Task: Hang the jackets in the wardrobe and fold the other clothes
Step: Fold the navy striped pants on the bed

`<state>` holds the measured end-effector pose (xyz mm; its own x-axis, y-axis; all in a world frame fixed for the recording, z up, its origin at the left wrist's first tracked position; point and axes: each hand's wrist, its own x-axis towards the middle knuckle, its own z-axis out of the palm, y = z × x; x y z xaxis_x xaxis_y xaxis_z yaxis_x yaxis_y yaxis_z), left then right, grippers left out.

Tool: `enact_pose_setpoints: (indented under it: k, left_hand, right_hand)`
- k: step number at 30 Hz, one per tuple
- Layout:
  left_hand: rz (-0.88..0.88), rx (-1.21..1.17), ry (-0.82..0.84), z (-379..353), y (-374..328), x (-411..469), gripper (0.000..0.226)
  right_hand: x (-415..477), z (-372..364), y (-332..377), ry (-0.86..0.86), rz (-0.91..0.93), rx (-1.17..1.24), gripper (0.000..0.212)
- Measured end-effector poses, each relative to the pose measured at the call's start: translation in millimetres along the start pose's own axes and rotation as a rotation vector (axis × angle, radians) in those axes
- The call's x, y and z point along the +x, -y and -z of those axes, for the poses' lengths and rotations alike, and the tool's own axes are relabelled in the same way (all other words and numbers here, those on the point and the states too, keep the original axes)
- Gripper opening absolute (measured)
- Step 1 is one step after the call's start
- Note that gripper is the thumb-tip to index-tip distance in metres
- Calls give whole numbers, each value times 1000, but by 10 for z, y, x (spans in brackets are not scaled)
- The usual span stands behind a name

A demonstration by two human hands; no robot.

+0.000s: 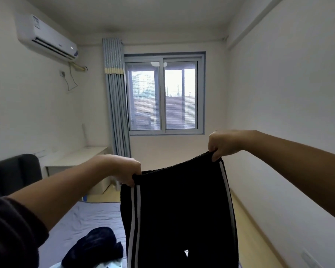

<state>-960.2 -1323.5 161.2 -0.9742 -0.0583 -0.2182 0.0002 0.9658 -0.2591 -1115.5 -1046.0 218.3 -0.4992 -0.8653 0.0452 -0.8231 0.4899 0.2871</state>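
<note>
The trousers hang in the air above the bed, over its near right part, held up by the waistband. The left hand pinches one end of the waistband, fingers curled over the cloth just above the white stripes. The right hand pinches the other end in the same way but higher, so the waistband slopes. The legs run out of view below, so I cannot tell whether they hang straight or twisted.

This is no jacket, so the step in hand is most likely a fold.

- **Level the hands.** With both ends of the waistband level, the cloth should hang square and its own weight should pull out the creases.
- **Do not stretch the waistband.** It looks ribbed and elastic. A light pinch with a little slack should keep it from springing out of shape.
- **Fold lengthwise first.** Bring the two hands together so that leg lies on leg. The side stripes are a good guide: if they meet along the whole length, the halves are true.
- **Choose the landing place.** A dark heap lies on the near end of the bed with a pale cloth beside it. The trousers should go down on the bare sheet beyond these, not on top of them.
- **Smooth before each fold.** The sheet is rumpled and the bed probably soft, so a flat palm run down the legs would help the later cross folds stay neat.
</note>
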Motion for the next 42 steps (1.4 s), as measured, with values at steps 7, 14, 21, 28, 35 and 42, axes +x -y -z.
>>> enact_pose_setpoints:
  k: [7, 14, 21, 28, 35, 42]
  left_hand:
    - [95, -275, -418, 187, 371, -172, 40]
    - [87, -547, -904, 417, 376, -303, 27]
    - [170, -536, -572, 554, 340, -445, 24]
    - [400, -865, -515, 462, 217, -325, 12]
    - [352, -1585, -610, -236, -362, -279, 20]
    - [359, -1711, -708, -905, -1271, -164, 9]
  right_hand:
    - [-78, 10, -136, -177, -35, 260, 30]
    - [-134, 174, -108, -354, -88, 876, 18]
    - [-142, 162, -76, -371, -69, 998, 23]
    - [-30, -100, 63, -321, -200, 985, 15]
    - [-181, -722, 689, -626, -337, 1322, 19]
    - [-438, -1453, 1466, -558, -301, 1430, 10]
